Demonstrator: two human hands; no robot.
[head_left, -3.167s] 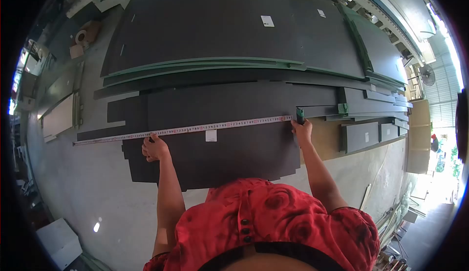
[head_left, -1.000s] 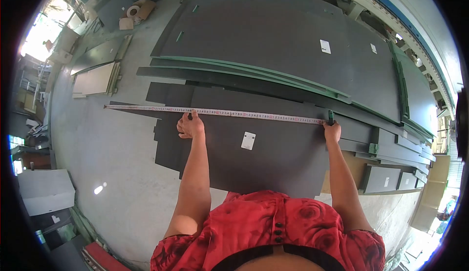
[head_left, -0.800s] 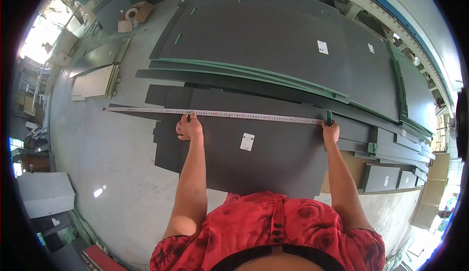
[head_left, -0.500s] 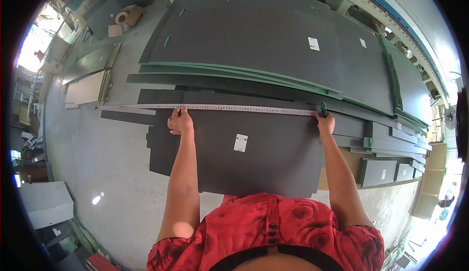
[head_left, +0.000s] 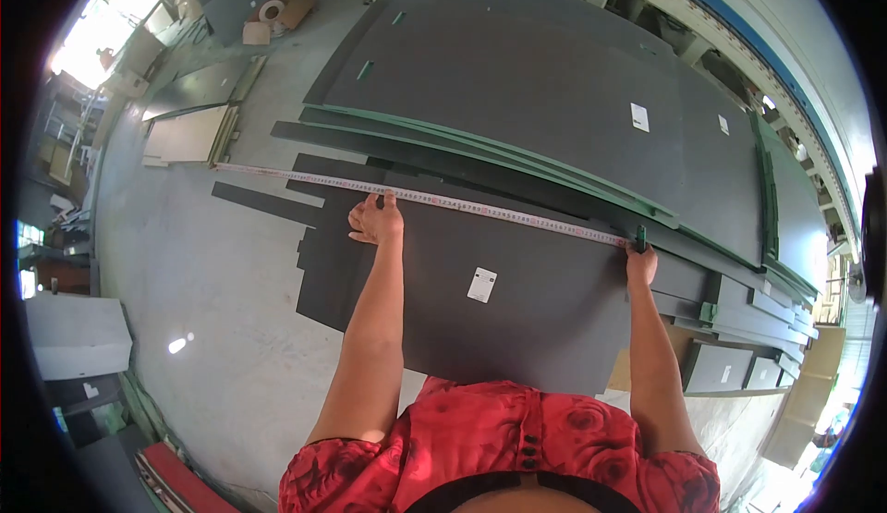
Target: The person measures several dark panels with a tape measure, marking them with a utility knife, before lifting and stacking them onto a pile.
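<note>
A tape measure blade, white with printed numbers, stretches over the far part of a dark grey panel and past its left side. My right hand grips the tape measure's dark case at the panel's right. My left hand is over the panel's left part, fingers spread, one fingertip touching the blade's near edge. A white label is stuck on the panel below the blade.
Large dark panels with green edges are stacked beyond the tape. Narrow strips jut out at left. Smaller panels lie at right. A cardboard box and pale boards rest on the floor at far left.
My view has tilted, so the tape and panels now slope down to the right. My left hand's fingers have spread further apart at the blade. My right hand keeps hold of the case.
</note>
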